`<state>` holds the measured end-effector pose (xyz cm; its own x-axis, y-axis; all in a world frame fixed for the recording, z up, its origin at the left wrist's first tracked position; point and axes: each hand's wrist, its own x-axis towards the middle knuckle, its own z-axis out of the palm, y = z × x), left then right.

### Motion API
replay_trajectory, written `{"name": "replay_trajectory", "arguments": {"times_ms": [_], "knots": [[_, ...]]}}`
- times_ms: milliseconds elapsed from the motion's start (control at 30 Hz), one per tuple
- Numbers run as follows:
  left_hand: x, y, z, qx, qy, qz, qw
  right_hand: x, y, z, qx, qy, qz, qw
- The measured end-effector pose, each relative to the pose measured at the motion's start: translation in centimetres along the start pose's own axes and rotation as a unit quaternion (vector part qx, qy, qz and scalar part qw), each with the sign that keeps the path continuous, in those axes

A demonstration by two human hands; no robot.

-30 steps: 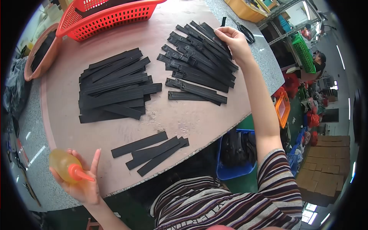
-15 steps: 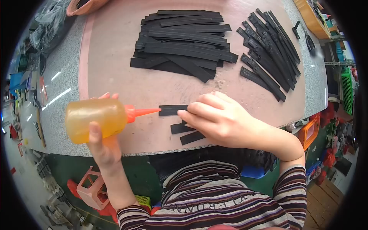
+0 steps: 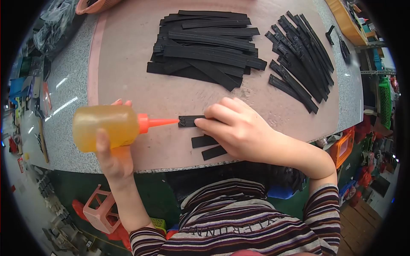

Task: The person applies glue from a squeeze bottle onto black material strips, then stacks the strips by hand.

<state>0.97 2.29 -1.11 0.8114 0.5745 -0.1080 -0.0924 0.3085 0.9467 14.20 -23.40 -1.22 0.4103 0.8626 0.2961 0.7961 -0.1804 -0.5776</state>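
My left hand (image 3: 112,155) is wrapped round a squeeze bottle (image 3: 104,128) of amber liquid, held on its side. Its long red nozzle (image 3: 160,123) points right, with the tip at the left end of a black strip (image 3: 187,121). Wet-looking marks show on that end. My right hand (image 3: 239,130) pinches the same strip between thumb and fingers, hiding its right part. Just below, two more black strips (image 3: 204,141) poke out from under my right hand. What lies beneath the palm is hidden.
A pile of black strips (image 3: 209,53) lies at the back of the pink-topped table (image 3: 128,81). To its right, more strips (image 3: 299,59) are fanned out, several with shiny ends. A pink basket (image 3: 96,6) stands back left; a pink stool (image 3: 99,211) is below the table edge.
Shiny wet marks now show on the strip's left end, beside the nozzle tip. The bottle has tilted slightly and shifted up a little. My right hand keeps its pinch on the strip.
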Motion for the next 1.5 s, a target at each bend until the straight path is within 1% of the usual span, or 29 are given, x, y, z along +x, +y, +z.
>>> {"name": "replay_trajectory", "arguments": {"times_ms": [67,100,133,200,267,300,333,367,400,433,467,500,567,667,700,767,800,833,867,900,933,967,1000,1033,1067,1167,1367,1467,1500], "knots": [[0.1,1.1,-1.3,-0.189,-0.036,0.019,0.981,0.5,0.0,-0.2,0.041,0.006,0.057,0.997],[0.4,1.5,-1.8,-0.291,-0.061,0.02,0.955,0.9,-0.1,-0.2,0.041,0.005,0.085,0.996],[0.7,2.0,-2.4,-0.287,-0.057,0.036,0.955,1.2,0.1,-0.4,0.035,0.007,0.114,0.993],[1.2,2.6,-2.5,-0.271,-0.055,0.057,0.959,1.2,0.2,-0.1,0.06,0.003,0.115,0.992],[1.6,2.6,-2.3,-0.254,-0.046,0.06,0.964,1.2,0.6,-0.7,0.128,-0.007,0.095,0.987],[1.6,2.5,-2.5,-0.25,-0.036,0.057,0.966,1.1,1.1,-2.0,0.203,0.009,0.103,0.974],[1.6,2.6,-2.8,-0.242,-0.022,0.056,0.968,0.6,1.9,-3.8,0.306,0.052,0.187,0.932],[1.4,2.6,-3.3,-0.212,-0.018,0.061,0.975,-0.2,3.7,-6.0,0.309,0.122,0.212,0.919],[1.3,2.6,-4.1,-0.209,-0.017,0.055,0.976,-0.8,5.0,-10.0,0.342,0.17,0.321,0.867],[1.2,2.6,-5.0,-0.205,-0.014,0.05,0.977,-2.1,8.0,-12.6,0.29,0.265,0.333,0.857],[1.1,2.6,-5.5,-0.201,-0.012,0.045,0.979,-4.3,11.6,-15.5,0.253,0.312,0.326,0.856],[1.1,2.5,-5.4,-0.209,-0.011,0.04,0.977,-6.3,14.7,-17.7,0.21,0.357,0.35,0.84],[1.2,2.2,-5.0,-0.228,-0.009,0.034,0.973,-9.4,18.9,-20.2,0.141,0.383,0.411,0.815],[1.3,1.7,-3.9,-0.286,-0.027,0.01,0.958,-12.2,22.4,-19.9,-0.004,0.366,0.442,0.819],[1.4,1.7,-3.9,-0.296,-0.05,0.001,0.954,-12.6,22.7,-19.8,-0.11,0.374,0.416,0.821],[1.3,2.0,-4.2,-0.31,-0.091,-0.015,0.946,-12.8,23.4,-18.5,-0.307,0.375,0.351,0.802],[1.0,2.3,-4.1,-0.288,-0.087,-0.002,0.954,-11.1,20.6,-17.8,-0.256,0.388,0.339,0.818],[0.7,2.5,-3.7,-0.264,-0.082,0.01,0.961,-8.9,16.8,-16.4,-0.161,0.374,0.314,0.858],[0.3,2.4,-3.1,-0.239,-0.076,0.021,0.968,-6.6,12.3,-14.5,-0.127,0.297,0.262,0.909],[-0.1,2.3,-2.4,-0.203,-0.046,0.015,0.978,-4.7,8.1,-12.3,-0.056,0.222,0.209,0.951],[-0.5,2.0,-1.5,-0.169,-0.019,0.011,0.985,-4.3,5.9,-9.6,-0.026,0.148,0.113,0.982],[-0.7,1.7,-0.4,-0.108,-0.026,0.009,0.994,-3.8,3.3,-7.1,0.016,0.092,0.025,0.995],[-1.0,1.3,0.6,-0.051,-0.036,0.006,0.998,-3.6,1.5,-5.0,0.031,0.039,-0.032,0.998],[-1.3,1.0,1.2,0.003,-0.047,0.003,0.999,-3.7,0.0,-3.6,-0.002,-0.011,-0.059,0.998],[-1.9,0.8,1.3,0.036,-0.06,-0.003,0.998,-4.2,-0.4,-2.0,-0.022,-0.012,-0.085,0.996],[-2.7,0.5,1.5,0.123,-0.102,-0.015,0.987,-4.7,-0.7,-0.5,-0.1,0.012,-0.115,0.988],[-3.0,-0.7,2.4,0.103,-0.023,-0.006,0.994,-4.5,-1.1,-0.7,-0.113,-0.006,-0.106,0.988],[-3.1,-0.1,1.3,0.114,-0.08,-0.035,0.99,-4.3,-1.1,-0.7,-0.127,-0.014,-0.108,0.986],[-2.9,-0.2,1.5,0.109,-0.066,-0.025,0.991,-4.4,-1.1,-0.5,-0.12,-0.008,-0.102,0.987]]}}
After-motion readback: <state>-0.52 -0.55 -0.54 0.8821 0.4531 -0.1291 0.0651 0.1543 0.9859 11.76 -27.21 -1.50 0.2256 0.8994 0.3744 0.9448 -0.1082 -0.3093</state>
